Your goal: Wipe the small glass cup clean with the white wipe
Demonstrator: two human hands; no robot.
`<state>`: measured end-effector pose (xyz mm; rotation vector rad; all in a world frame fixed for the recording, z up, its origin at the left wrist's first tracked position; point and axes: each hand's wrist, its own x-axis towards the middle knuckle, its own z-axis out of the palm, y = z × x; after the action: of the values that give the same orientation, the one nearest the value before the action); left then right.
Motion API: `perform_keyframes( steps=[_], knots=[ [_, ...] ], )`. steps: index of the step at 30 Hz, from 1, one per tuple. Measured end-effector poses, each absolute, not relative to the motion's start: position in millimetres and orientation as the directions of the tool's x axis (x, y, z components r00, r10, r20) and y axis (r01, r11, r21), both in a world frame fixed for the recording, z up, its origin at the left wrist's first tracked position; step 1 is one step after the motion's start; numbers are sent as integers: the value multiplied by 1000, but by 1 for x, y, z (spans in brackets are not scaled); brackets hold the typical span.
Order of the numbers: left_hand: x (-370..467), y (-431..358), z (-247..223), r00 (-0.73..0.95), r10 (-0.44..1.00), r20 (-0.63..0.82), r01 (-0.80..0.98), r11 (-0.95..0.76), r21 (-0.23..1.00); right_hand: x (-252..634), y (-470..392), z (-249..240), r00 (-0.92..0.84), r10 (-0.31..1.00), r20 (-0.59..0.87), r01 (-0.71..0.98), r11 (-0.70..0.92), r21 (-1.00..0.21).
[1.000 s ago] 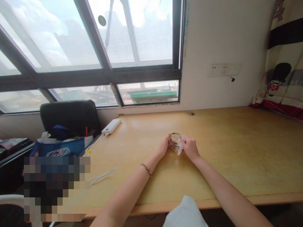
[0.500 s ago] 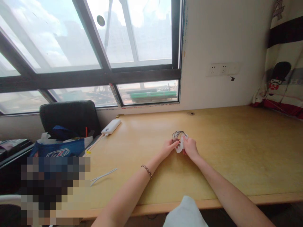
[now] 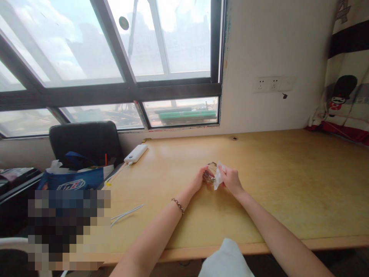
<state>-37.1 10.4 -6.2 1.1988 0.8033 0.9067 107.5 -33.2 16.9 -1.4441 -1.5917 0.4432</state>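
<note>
My left hand (image 3: 201, 177) is closed round the left side of a small, round, see-through dish (image 3: 212, 166) that looks like glass, with dark glints along its edge. A crumpled white tissue (image 3: 218, 177) is pinched in my right hand (image 3: 230, 180), at the right side of the dish. Both hands meet over the middle of the wooden table (image 3: 288, 184). My fingers and the tissue cover part of the dish.
A white power bank (image 3: 136, 154) with cables lies at the table's left edge. Nearer me is a white cable end (image 3: 127, 214). A black chair (image 3: 85, 140) holds a blue bag (image 3: 75, 180). Behind the table are a window and a wall socket (image 3: 268, 84).
The dish has tilted and shifted slightly left with my left hand. My right hand has drawn the tissue to the dish's right edge, where more of it shows.
</note>
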Motion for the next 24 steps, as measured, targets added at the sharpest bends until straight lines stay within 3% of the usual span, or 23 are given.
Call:
perform_keyframes(
  steps=[3, 8, 10, 13, 17, 24],
  knots=[
    [-36, 10, -5, 432, 902, -24, -251, 146, 957, 109, -31, 17, 89, 926, 367, 558, 259, -788],
    [-37, 12, -11, 451, 892, 2, -129, 64, 990, 111, -21, 11, -47, 999, -23, 372, -4, -928],
    [-38, 13, -15, 465, 885, 18, -52, 7, 999, 111, -21, 8, -101, 992, -82, 391, -36, -920],
    [-38, 14, -17, 475, 880, 22, -38, -4, 999, 107, -25, 6, -77, 997, 6, 449, 40, -893],
    [-35, 10, -11, 468, 883, 39, -155, 38, 987, 104, -28, 5, 46, 990, 134, 499, 93, -861],
    [-28, 2, -1, 483, 868, 113, -14, -122, 992, 108, -25, 5, 234, 971, 47, 423, -59, -904]
  ],
)
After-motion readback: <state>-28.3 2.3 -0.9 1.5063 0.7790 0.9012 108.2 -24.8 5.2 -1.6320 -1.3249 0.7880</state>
